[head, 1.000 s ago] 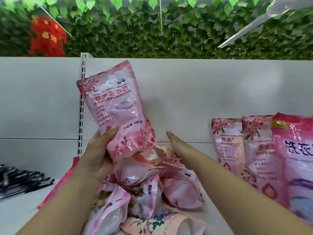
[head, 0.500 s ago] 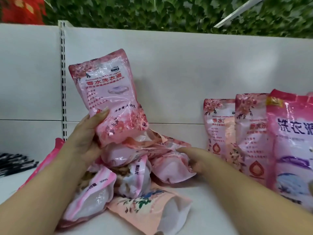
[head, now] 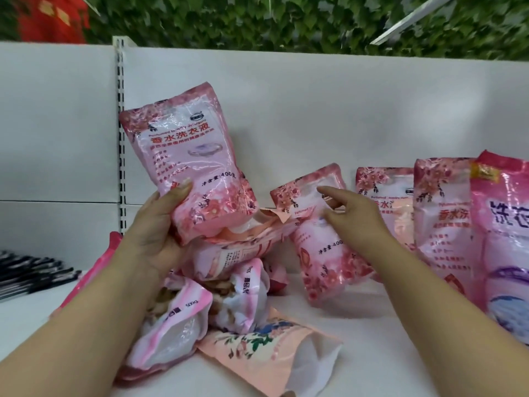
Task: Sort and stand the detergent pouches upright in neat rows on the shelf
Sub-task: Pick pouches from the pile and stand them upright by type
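My left hand [head: 154, 239] grips a pink floral detergent pouch [head: 189, 156] by its lower end and holds it upright above a jumbled pile of pouches [head: 243, 285]. To the right, a second pink pouch [head: 323, 265] stands tilted on the white shelf [head: 372, 339]. My right hand [head: 352, 222] is in front of its upper part with fingers spread; I see no grip. Beyond it, two matching pouches [head: 440, 224] stand upright in a row, followed by a larger pink pouch [head: 503, 239].
A peach floral pouch [head: 257, 353] lies flat at the front of the pile. Black items [head: 31, 270] lie on the neighbouring shelf section at left, past the slotted upright [head: 120, 138]. The white back panel [head: 315, 110] rises behind, with green foliage above.
My right hand pulled a pink pouch out of the pile and moved it right, where it now stands tilted beside the row. My left hand kept holding its pouch upright.
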